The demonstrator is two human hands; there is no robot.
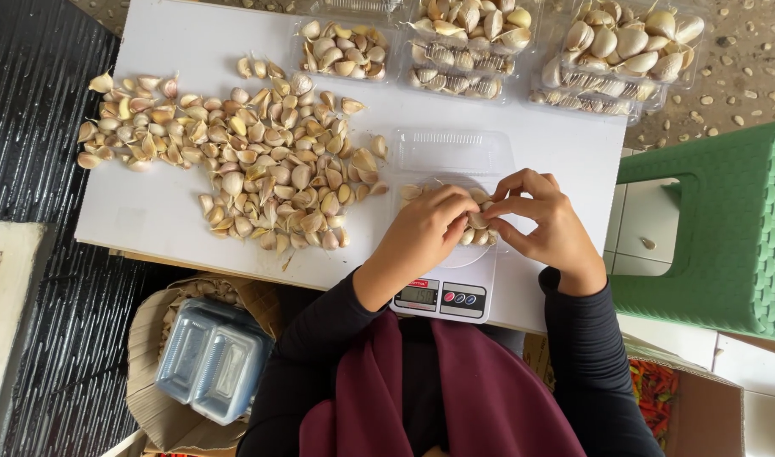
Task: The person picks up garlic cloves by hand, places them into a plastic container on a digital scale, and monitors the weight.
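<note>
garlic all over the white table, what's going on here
A person in black sleeves has both hands, left hand and right hand, on garlic cloves in an open clear plastic clamshell container that sits on a white digital kitchen scale. A big loose pile of unpeeled garlic cloves lies to the left on the white table. Filled clear clamshell packs of garlic are stacked along the far edge.

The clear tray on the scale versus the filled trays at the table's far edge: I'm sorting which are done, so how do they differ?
The tray on the scale lies open, partly filled, both hands in it; the far trays are heaped with cloves, untouched. It sits alone; they sit together, some stacked. All are clear plastic holding garlic.
</note>
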